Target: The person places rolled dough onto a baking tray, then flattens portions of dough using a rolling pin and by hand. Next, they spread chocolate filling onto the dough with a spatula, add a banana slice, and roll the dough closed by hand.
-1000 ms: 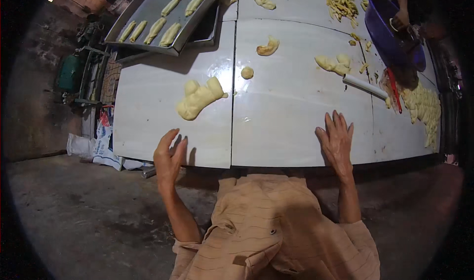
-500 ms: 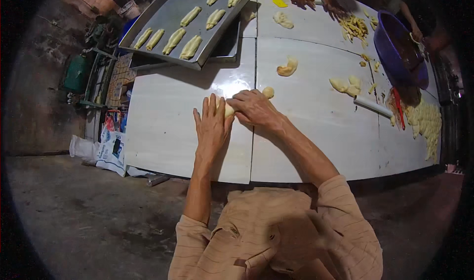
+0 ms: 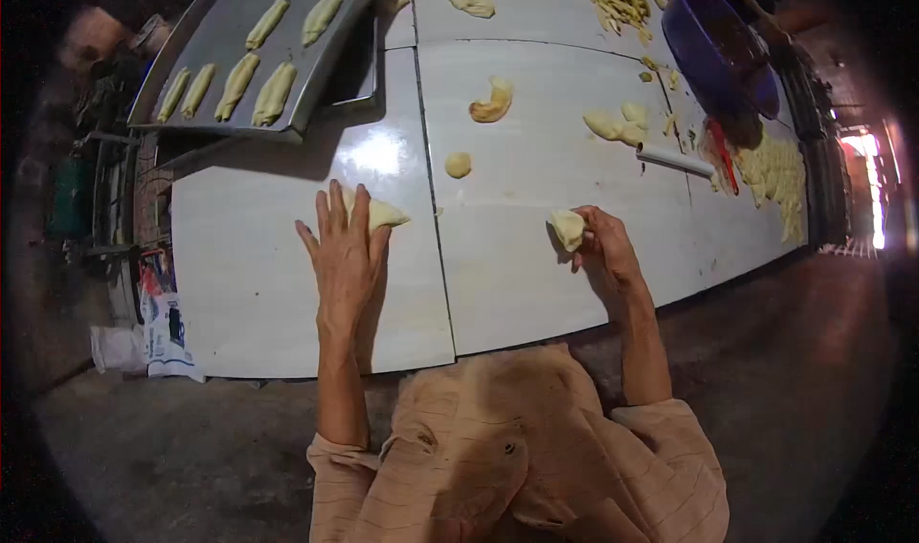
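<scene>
A pale, smooth lump of dough (image 3: 388,214) lies on the left part of a white worktable (image 3: 258,294), mostly covered by the person's left hand (image 3: 345,251). That hand is palm down, its fingers spread well apart and stretched forward over the dough, resting on it and not closed around it; a tapered end of the lump shows to the right of the fingers. Further right, across a dark seam in the tabletop, the person's right hand (image 3: 610,246) has its fingers curled in, pinching a small dough piece (image 3: 568,229) between thumb and fingers. A shadow falls beside that piece on the table.

Beyond and between the hands sits a round dough ball (image 3: 459,165). Past it lie a curved, partly browned dough piece (image 3: 492,101) and, farther off, a crumpled dough scrap (image 3: 471,1). To the right are joined dough lumps (image 3: 617,124), a white cylindrical rod (image 3: 676,159), a red utensil (image 3: 723,156) and a broad patch of bumpy dough (image 3: 773,179) along the table's right end. Near the far right stand a heap of yellowish strips (image 3: 620,5) and a large purple basin (image 3: 704,74).

At upper left, a metal baking tray (image 3: 215,40) holds eight long dough rolls (image 3: 275,95), the farthest two cut off by the upper edge. A second metal tray (image 3: 359,69) shows beneath it.
</scene>
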`<state>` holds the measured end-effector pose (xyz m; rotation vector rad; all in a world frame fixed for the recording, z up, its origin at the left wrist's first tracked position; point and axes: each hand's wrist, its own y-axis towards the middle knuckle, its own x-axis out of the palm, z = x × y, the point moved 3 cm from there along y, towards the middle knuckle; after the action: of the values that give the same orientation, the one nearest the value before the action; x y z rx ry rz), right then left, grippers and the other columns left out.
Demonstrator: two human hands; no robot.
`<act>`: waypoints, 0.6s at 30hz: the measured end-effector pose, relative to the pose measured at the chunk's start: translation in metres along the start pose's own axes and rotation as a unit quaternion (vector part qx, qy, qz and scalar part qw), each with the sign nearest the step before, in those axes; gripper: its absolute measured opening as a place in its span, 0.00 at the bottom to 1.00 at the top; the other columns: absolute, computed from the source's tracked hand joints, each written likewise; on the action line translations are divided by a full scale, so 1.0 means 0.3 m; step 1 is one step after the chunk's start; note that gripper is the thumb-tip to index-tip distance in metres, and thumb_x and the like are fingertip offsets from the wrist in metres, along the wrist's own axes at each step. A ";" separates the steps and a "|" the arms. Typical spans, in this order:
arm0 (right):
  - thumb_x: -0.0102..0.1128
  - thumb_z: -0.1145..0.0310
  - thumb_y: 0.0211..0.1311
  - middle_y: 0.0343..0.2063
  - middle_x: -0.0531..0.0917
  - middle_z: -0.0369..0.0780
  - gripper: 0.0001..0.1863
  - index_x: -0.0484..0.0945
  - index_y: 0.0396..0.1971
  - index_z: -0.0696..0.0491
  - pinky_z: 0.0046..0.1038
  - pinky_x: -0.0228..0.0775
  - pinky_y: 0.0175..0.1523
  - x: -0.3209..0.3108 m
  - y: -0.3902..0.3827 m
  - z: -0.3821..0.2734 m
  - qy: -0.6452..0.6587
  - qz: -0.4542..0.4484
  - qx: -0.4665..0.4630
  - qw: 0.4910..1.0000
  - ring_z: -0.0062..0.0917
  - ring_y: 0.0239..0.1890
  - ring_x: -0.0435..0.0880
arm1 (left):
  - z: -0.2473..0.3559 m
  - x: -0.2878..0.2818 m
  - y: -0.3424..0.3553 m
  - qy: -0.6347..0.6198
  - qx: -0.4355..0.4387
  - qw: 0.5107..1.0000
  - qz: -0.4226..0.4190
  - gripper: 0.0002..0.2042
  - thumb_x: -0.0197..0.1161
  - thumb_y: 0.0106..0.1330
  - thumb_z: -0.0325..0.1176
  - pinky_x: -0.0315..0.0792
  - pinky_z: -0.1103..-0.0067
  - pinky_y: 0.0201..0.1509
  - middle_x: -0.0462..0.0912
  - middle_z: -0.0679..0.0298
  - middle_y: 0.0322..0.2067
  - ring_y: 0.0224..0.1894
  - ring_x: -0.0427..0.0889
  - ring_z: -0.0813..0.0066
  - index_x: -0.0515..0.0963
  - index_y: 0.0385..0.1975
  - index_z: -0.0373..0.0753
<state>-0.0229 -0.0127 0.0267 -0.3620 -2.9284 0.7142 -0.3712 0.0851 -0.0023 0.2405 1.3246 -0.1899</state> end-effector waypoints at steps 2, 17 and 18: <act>0.62 0.65 0.68 0.31 0.84 0.39 0.16 0.79 0.47 0.61 0.21 0.70 0.25 -0.009 -0.017 0.016 -0.030 0.015 0.018 0.999 0.19 0.27 0.82 | 0.050 -0.040 -0.015 -0.001 0.005 1.000 0.005 0.31 0.60 0.72 0.51 0.40 0.35 0.74 0.55 0.46 0.76 0.79 0.50 0.42 0.67 0.72 0.45; 0.64 0.51 0.66 0.52 0.85 0.47 0.27 0.81 0.54 0.58 0.45 0.75 0.54 -0.077 -0.066 -0.054 -0.464 0.088 -0.398 0.787 0.43 0.51 0.85 | 0.737 0.105 -0.166 -0.193 0.248 0.947 -0.061 0.30 0.70 0.64 0.44 0.51 0.43 0.75 0.71 0.52 0.67 0.72 0.67 0.54 0.72 0.64 0.39; 0.62 0.48 0.67 0.60 0.79 0.49 0.33 0.75 0.62 0.57 0.51 0.62 0.67 -0.091 -0.072 -0.015 -0.471 -0.007 -0.402 0.785 0.43 0.66 0.75 | 0.756 0.120 -0.169 -0.159 0.245 0.952 -0.091 0.32 0.69 0.64 0.46 0.50 0.42 0.75 0.69 0.51 0.69 0.74 0.64 0.53 0.70 0.65 0.38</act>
<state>-0.0003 -0.0364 0.0394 0.0100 -4.0380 -0.6761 -0.1650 -0.0271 0.0104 0.4855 0.9609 -0.6903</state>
